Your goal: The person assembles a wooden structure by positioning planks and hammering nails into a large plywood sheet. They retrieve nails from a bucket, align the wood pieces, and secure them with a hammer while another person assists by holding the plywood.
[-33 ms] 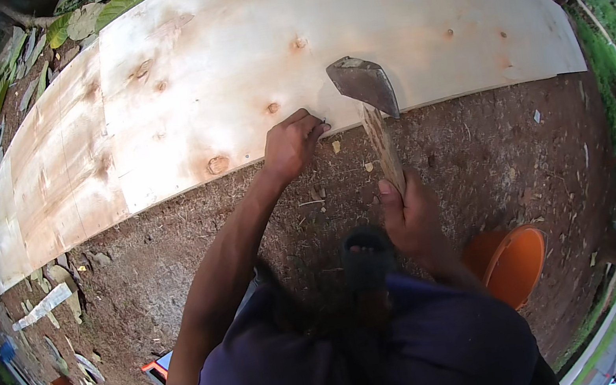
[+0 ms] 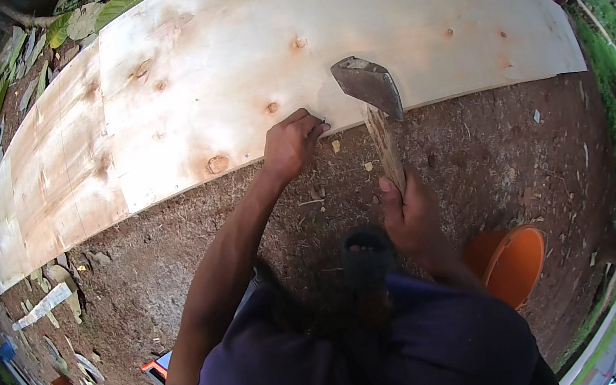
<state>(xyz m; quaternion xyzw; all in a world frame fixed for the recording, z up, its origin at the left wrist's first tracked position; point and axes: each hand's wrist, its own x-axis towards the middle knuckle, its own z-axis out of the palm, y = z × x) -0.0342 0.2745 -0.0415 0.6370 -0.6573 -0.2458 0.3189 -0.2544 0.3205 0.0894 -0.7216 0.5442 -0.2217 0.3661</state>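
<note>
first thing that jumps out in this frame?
The hatchet: the right hand grips its wooden handle, the metal head raised over the near edge of the big pale plywood sheet. The left hand presses on that edge just left of the blade. An orange bucket sits on the dirt at lower right.

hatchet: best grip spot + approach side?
Grip the wooden handle low, near its end, coming from the person's side. The metal head points away over the plywood sheet, so the handle runs back toward the body. The right hand already wraps it there.
</note>
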